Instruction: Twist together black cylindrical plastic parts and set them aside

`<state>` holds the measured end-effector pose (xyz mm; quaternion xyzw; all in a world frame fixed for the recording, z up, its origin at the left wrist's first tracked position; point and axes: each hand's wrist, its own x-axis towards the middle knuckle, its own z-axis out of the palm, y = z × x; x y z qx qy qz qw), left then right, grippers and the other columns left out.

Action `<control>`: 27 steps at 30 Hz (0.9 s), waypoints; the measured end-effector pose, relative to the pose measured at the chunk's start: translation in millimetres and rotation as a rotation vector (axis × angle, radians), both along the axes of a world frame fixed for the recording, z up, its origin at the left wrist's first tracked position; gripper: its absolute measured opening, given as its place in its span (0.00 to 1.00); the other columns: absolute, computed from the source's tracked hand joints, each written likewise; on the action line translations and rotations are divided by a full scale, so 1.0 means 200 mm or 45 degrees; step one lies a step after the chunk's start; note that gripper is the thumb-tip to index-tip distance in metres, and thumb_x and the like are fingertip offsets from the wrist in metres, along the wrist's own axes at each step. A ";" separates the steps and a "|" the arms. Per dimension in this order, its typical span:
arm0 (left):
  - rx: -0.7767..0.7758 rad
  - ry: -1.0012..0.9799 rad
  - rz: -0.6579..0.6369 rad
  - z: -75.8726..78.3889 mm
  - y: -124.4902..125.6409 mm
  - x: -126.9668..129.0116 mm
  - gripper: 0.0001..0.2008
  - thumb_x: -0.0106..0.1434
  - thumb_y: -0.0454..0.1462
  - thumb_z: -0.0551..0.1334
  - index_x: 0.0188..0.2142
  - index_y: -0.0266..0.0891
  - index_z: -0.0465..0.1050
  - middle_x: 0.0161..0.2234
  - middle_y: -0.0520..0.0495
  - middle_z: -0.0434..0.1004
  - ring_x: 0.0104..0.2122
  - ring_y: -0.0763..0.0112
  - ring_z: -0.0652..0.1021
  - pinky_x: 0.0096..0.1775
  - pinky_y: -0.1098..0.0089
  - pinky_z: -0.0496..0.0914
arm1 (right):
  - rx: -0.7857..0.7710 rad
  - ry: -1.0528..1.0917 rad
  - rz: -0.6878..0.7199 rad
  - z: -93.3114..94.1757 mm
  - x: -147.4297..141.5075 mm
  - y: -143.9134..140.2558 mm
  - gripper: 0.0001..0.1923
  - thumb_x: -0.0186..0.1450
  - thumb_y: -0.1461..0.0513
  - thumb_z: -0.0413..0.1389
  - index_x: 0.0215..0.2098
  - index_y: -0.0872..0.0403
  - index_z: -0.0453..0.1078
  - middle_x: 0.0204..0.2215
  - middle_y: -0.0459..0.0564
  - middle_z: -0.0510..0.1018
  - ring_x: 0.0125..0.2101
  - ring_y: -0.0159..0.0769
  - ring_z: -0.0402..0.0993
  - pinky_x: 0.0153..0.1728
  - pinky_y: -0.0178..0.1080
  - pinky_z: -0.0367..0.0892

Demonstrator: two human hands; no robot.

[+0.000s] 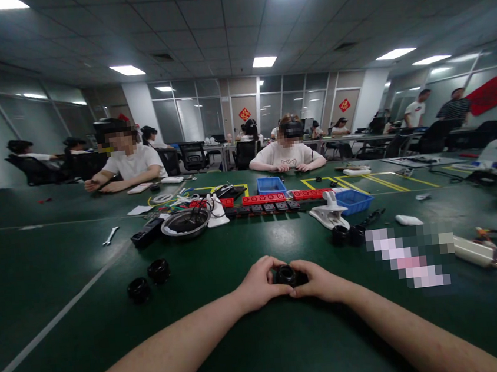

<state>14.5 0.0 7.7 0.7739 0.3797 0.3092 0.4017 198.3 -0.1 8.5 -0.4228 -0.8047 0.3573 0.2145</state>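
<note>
Both hands closed around one small black round part point(286, 275), the left hand point(259, 284) cupping its left side with fingers curled over the top and the right hand point(319, 281) gripping its right side, the part held just above the green table point(248, 352) between the two forearms. Left of that part, two more black round parts point(149, 280) lay on the table, apart from the hands, while beyond it stood a metal bowl point(185, 223), a row of red blocks point(264, 198) and two blue bins point(353, 200). Farther beyond the part, across the table, two seated people point(287, 153) worked with their own hands.
</note>
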 end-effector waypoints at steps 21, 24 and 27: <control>0.033 0.022 -0.102 0.01 0.03 -0.03 0.20 0.46 0.39 0.64 0.40 0.37 0.66 0.31 0.52 0.60 0.21 0.81 0.62 0.23 0.78 0.58 | 0.201 -0.037 0.028 -0.01 0.01 -0.03 0.25 0.50 0.58 0.58 0.46 0.54 0.61 0.39 0.50 0.69 0.39 0.39 0.64 0.39 0.40 0.58; 0.023 0.021 -0.123 0.00 0.04 -0.03 0.21 0.47 0.38 0.64 0.41 0.38 0.66 0.31 0.52 0.61 0.22 0.81 0.62 0.23 0.78 0.59 | 0.155 -0.076 0.095 0.01 0.03 -0.01 0.20 0.52 0.59 0.57 0.42 0.54 0.64 0.36 0.49 0.69 0.37 0.38 0.64 0.38 0.39 0.59; 0.012 0.026 -0.122 0.00 0.04 -0.03 0.21 0.47 0.38 0.64 0.42 0.39 0.66 0.32 0.52 0.61 0.22 0.81 0.62 0.23 0.78 0.59 | 0.138 -0.092 0.124 0.03 0.02 -0.01 0.14 0.53 0.60 0.56 0.37 0.56 0.67 0.32 0.48 0.69 0.34 0.37 0.64 0.35 0.37 0.60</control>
